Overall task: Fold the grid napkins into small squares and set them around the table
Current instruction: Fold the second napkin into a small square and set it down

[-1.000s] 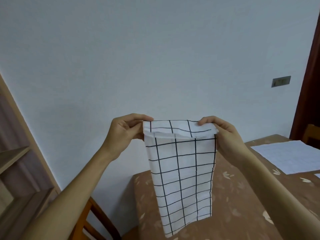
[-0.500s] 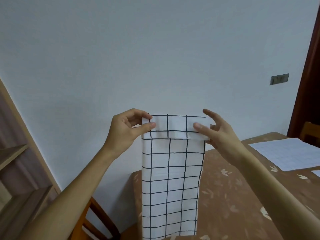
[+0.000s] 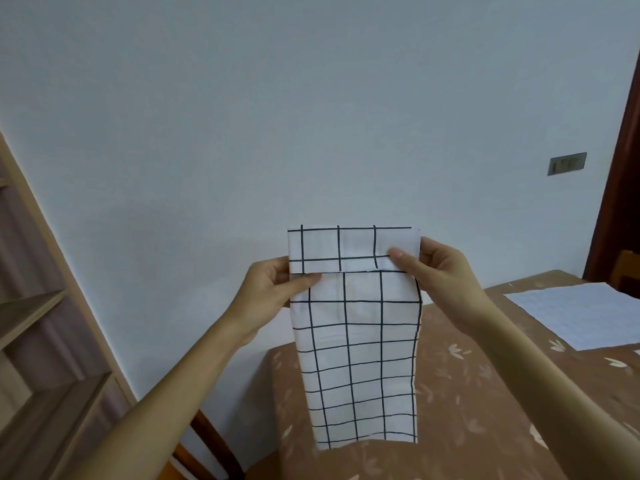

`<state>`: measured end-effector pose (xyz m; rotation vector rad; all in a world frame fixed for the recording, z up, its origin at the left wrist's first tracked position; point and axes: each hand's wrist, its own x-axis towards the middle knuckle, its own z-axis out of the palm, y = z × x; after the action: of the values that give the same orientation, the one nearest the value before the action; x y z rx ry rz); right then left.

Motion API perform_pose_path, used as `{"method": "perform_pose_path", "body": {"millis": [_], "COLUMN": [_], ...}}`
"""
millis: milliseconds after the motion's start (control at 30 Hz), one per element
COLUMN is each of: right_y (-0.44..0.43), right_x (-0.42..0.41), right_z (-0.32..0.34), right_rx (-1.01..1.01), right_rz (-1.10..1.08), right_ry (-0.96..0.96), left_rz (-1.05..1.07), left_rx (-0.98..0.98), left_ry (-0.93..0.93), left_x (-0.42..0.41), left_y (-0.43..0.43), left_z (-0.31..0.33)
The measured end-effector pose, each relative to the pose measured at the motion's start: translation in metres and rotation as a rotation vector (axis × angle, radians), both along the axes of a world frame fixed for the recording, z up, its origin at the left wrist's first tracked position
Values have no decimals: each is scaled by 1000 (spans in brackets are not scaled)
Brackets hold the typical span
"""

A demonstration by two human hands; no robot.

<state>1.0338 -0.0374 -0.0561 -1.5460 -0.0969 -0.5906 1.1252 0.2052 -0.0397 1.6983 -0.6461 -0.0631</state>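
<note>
— What do your hands hold?
— My left hand pinches the left edge of the grid napkin, and my right hand pinches its top right corner (both thumbs are in front). A band at the top is folded down.
— Where is the napkin?
— It hangs in the air over the brown table. A pale sheet lies flat at the far right.

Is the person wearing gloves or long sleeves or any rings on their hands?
No gloves: the left hand and right hand are both bare, and I see no rings, watch or bracelets. The left forearm and right forearm are bare too, with no sleeve showing in view.
</note>
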Motion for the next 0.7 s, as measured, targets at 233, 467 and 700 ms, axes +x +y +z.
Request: {"method": "perform_pose_path", "body": {"millis": [233,467,700], "right_y": [5,2,4], "right_x": [-3,-3,-9], "right_z": [-3,-3,-2], "right_rx": [-17,-74,-126], "right_rz": [-8,-88,-26], "right_ry": [-24,-23,7], "left_rz": [-98,-113,-55], "left_rx": [12,48,-73], "left_ry": [-24,-5,-108], "left_x": [-5,-9,-4], "left_y": [-2,2,3], "left_z": [5,9,8]}}
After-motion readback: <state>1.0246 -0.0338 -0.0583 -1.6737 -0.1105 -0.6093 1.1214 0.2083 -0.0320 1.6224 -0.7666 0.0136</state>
